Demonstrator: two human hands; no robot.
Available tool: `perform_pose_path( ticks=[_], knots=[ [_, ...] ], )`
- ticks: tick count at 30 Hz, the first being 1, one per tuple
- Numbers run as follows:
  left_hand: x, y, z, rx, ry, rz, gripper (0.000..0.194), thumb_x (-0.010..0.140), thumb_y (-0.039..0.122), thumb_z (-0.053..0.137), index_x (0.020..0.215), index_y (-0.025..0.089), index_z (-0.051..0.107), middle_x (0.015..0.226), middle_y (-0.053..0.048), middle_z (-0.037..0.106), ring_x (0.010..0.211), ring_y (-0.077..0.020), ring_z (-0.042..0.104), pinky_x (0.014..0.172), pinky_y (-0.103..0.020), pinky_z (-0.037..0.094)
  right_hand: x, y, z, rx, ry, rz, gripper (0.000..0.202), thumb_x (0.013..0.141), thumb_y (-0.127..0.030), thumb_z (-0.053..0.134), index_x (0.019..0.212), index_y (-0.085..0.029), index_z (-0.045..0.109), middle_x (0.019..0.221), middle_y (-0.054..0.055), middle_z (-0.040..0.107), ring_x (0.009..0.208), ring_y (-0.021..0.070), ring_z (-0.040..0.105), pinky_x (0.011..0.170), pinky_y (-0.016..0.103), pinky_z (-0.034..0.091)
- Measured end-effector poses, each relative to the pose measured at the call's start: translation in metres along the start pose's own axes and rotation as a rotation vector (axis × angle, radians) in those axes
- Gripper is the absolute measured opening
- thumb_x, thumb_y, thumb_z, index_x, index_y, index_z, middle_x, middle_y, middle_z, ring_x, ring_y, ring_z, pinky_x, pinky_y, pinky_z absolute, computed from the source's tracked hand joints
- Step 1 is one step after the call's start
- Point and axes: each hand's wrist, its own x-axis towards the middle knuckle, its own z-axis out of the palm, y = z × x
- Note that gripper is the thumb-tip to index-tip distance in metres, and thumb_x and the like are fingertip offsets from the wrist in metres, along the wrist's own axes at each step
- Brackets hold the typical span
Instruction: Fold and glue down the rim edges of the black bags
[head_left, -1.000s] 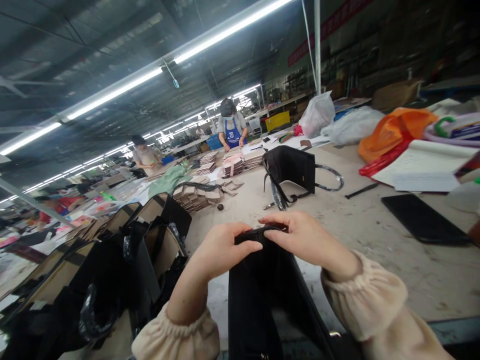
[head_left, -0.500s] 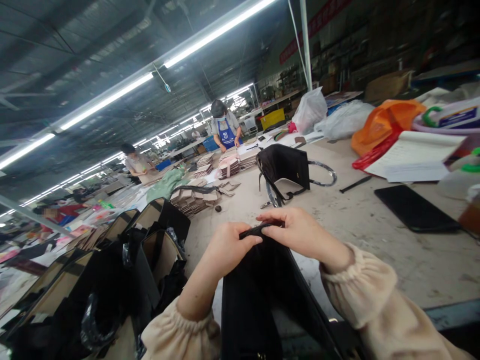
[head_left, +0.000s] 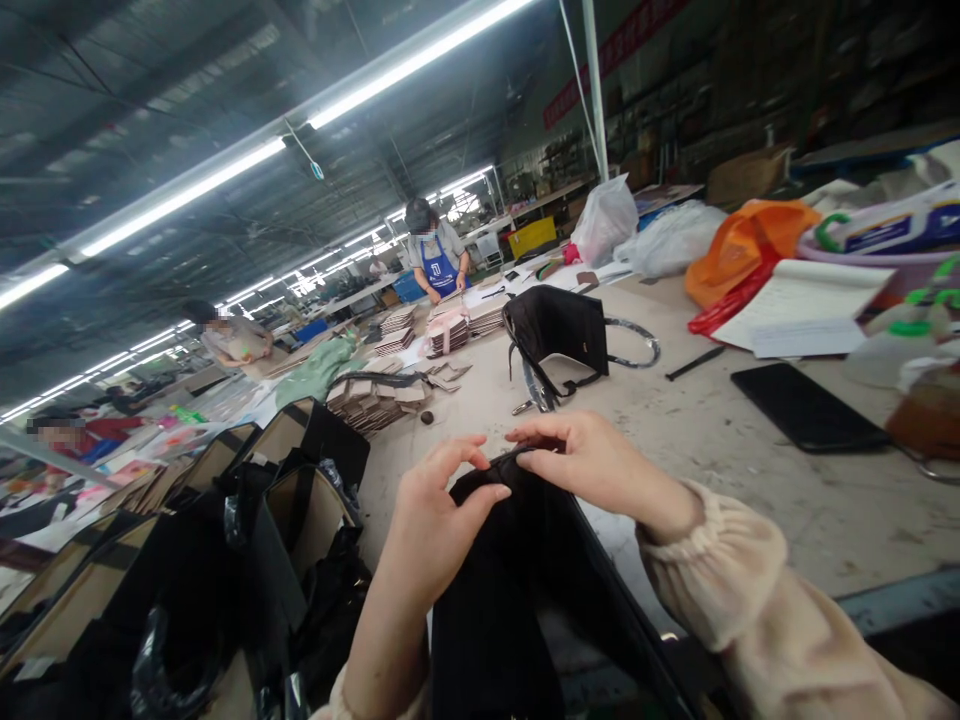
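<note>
A black bag (head_left: 487, 600) stands close in front of me, its top edge at the middle of the view. My right hand (head_left: 592, 470) pinches that edge between thumb and fingers. Beside it, my left hand (head_left: 442, 510) has its thumb and fingers apart around the edge, not gripping it. Beyond my hands a black handbag (head_left: 562, 335) rests on the table, its handles wrapped in clear plastic. The lower part of the bag I hold is dark and partly out of view.
Several black bags (head_left: 300, 520) with tan insides crowd the left. Stacked brown pieces (head_left: 382, 400) lie behind them. On the right are a phone (head_left: 806, 405), a black pen (head_left: 694, 363), a notepad (head_left: 810, 300) and an orange plastic bag (head_left: 750, 245). A co-worker (head_left: 439, 255) stands across the table.
My left hand has let go of the bag's edge and spread its fingers, shifting slightly left. My right hand keeps its pinch. The whole view has turned slightly to the right.
</note>
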Motion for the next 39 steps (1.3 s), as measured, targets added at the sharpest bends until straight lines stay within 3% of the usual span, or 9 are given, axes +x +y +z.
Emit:
perform_pose_path(
  ticks=[12, 26, 34, 39],
  knots=[
    [0.002, -0.002, -0.001, 0.148, 0.046, 0.069, 0.004, 0.074, 0.019, 0.068, 0.077, 0.021, 0.068, 0.104, -0.003, 0.067, 0.094, -0.0172, 0.063, 0.088, -0.033, 0.048, 0.000, -0.005, 0.004, -0.038, 0.007, -0.009, 0.030, 0.073, -0.016, 0.056, 0.099, -0.019, 0.071, 0.099, -0.001, 0.072, 0.091, 0.0140, 0.066, 0.085, 0.023, 0.049],
    [0.009, 0.005, 0.007, 0.313, 0.025, 0.110, 0.010, 0.077, 0.018, 0.064, 0.078, 0.022, 0.073, 0.096, -0.002, 0.070, 0.083, -0.0168, 0.065, 0.081, -0.032, 0.051, 0.000, -0.002, 0.004, -0.068, 0.040, -0.086, 0.029, 0.074, -0.017, 0.054, 0.097, -0.021, 0.072, 0.095, -0.001, 0.073, 0.086, 0.0151, 0.066, 0.079, 0.024, 0.050],
    [0.012, 0.005, 0.001, 0.126, -0.056, 0.174, 0.013, 0.079, 0.014, 0.059, 0.074, 0.018, 0.070, 0.088, -0.004, 0.068, 0.079, -0.0143, 0.063, 0.075, -0.025, 0.051, -0.002, -0.003, 0.003, -0.063, 0.027, -0.083, 0.031, 0.073, -0.016, 0.054, 0.098, -0.021, 0.072, 0.096, 0.001, 0.073, 0.089, 0.0173, 0.067, 0.082, 0.027, 0.050],
    [0.012, 0.002, 0.000, 0.161, -0.078, 0.170, 0.014, 0.079, 0.014, 0.058, 0.075, 0.019, 0.070, 0.096, -0.005, 0.066, 0.086, -0.0152, 0.063, 0.080, -0.028, 0.050, 0.000, -0.004, 0.004, -0.065, 0.023, -0.086, 0.031, 0.073, -0.016, 0.053, 0.098, -0.021, 0.072, 0.096, 0.001, 0.073, 0.088, 0.0171, 0.067, 0.081, 0.026, 0.050]
  ],
)
